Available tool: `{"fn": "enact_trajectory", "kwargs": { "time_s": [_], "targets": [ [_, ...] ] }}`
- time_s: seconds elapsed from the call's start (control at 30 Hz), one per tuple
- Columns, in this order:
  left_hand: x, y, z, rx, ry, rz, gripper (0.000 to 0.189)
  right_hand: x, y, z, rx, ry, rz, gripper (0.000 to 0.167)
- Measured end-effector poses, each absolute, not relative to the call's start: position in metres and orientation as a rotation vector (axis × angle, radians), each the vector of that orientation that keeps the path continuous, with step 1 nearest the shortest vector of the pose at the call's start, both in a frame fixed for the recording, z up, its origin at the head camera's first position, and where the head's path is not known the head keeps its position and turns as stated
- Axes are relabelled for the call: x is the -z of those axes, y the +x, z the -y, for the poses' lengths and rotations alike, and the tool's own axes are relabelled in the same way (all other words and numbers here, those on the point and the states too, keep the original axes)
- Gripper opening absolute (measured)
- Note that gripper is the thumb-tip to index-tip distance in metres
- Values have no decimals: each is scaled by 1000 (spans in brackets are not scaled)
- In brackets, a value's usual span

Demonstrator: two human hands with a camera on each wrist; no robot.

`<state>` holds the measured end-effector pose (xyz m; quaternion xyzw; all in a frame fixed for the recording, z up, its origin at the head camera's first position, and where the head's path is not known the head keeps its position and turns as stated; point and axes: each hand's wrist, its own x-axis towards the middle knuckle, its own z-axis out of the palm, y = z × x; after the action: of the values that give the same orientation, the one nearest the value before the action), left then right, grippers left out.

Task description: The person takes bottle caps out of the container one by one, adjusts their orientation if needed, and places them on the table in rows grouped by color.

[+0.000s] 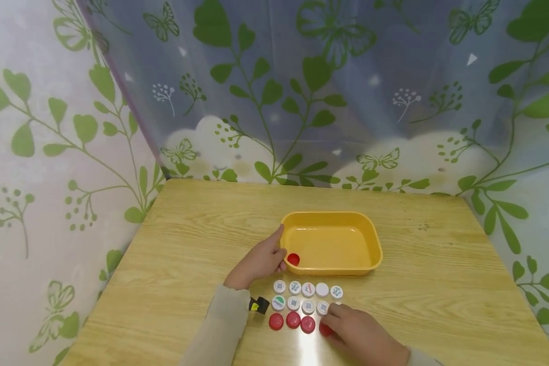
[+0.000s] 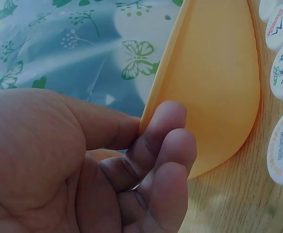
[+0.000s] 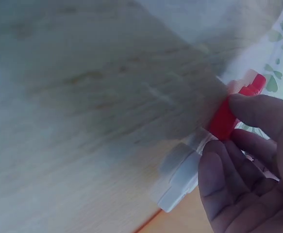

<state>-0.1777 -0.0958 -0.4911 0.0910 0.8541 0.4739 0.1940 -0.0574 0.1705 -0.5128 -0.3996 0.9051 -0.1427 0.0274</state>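
Note:
My left hand (image 1: pixel 262 260) pinches the left rim of a yellow plastic tray (image 1: pixel 334 246), as the left wrist view also shows. A red bottle cap (image 1: pixel 293 260) lies inside the tray at its near left corner. Below the tray, my right hand (image 1: pixel 361 333) pinches another red bottle cap (image 3: pixel 224 120) between thumb and fingers, at the right end of a row. Three red caps (image 1: pixel 293 319) continue that row to the left. Two rows of white bottle caps (image 1: pixel 308 306), some with printed codes or pictures, sit between the red row and the tray; my right fingers partly hide the nearer row's right end.
A wood-grain table (image 1: pixel 201 229) carries everything. Behind it hangs a curtain (image 1: pixel 274 101) with green leaves and butterflies, and a similar sheet covers the left side. Beside the left sleeve shows a small black and yellow strap piece (image 1: pixel 258 305).

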Motion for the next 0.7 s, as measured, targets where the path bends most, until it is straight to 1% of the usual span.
{"fn": "enact_trajectory", "kwargs": {
  "time_s": [0.17,0.37,0.63,0.7],
  "targets": [
    [488,-178,96,-1334,251,-2390,69,510,-61,-170,436,-1235,-2793,8],
    [485,-179,96,-1332,251,-2407,68,510,-64,-173,551,-1288,-2801,1],
    [487,-178,95,-1327,244,-2401,70,510,-62,-172,530,-1248,-2799,3],
    [487,-177,95,-1312,242,-2409,70,508,-62,-172,547,-1252,-2808,6]
  ]
}}
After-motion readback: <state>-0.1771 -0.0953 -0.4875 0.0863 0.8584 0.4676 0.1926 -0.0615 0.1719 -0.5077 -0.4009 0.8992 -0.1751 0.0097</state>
